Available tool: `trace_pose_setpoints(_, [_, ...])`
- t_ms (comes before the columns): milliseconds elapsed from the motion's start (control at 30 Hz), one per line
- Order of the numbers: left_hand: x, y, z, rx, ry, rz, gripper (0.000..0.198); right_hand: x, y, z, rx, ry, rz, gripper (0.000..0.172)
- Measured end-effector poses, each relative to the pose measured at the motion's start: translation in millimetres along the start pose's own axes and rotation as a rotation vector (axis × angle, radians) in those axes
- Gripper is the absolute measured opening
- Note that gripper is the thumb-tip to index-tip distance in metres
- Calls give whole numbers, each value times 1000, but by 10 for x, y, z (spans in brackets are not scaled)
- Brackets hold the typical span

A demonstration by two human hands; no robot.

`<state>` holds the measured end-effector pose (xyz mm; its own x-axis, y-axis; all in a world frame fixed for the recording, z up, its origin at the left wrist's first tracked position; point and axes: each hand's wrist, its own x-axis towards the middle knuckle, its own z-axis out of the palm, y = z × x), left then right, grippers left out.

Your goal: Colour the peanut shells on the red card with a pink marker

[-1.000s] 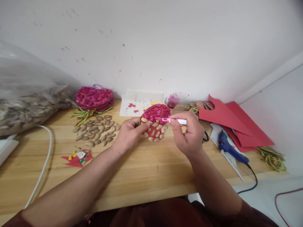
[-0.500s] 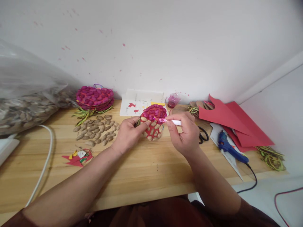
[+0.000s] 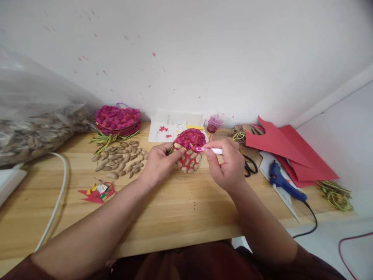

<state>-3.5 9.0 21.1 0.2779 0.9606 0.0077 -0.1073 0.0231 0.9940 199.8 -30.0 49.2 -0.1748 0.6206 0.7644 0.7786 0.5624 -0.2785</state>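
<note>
Between my hands is a round red disc covered with peanut shells, its far part painted magenta and its near part still plain tan. My left hand grips the disc's left edge, thumb on top. In my right hand is a paintbrush with a white handle, held like a pen. Its magenta-smeared tip touches the shells near the border of the painted part. Behind the disc lies a white paper sheet with small red stars, and a plastic cup of magenta paint stands beside it.
Loose peanuts and paper scraps lie to the left, before a stack of magenta discs. A bag of peanuts fills the far left. At right are scissors, a blue glue gun and red sheets.
The view has shifted very slightly. Both hands keep their hold, and the brush tip stays at nearly the same spot on the shells.
</note>
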Motion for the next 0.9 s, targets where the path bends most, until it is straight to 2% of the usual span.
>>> trace_pose_setpoints(200, [64,-88,-56,-67,90,-3,29,11,28,-45,33,22,17,5])
trace_pose_setpoints(333, [77,-95,-54,-105,76,-14,28,8,60,-43,119,42,59,7])
trace_pose_setpoints(567, [64,-63,-45,-94,68,-9,26,27,95,-65,142,-23,33,7])
trace_pose_setpoints(700, [51,-40,-54,-13,55,13,29,29,100,-65,158,-14,23,8])
trace_pose_setpoints(900, [12,8,-57,159,68,113,29,13,92,-43,65,-81,-6,7])
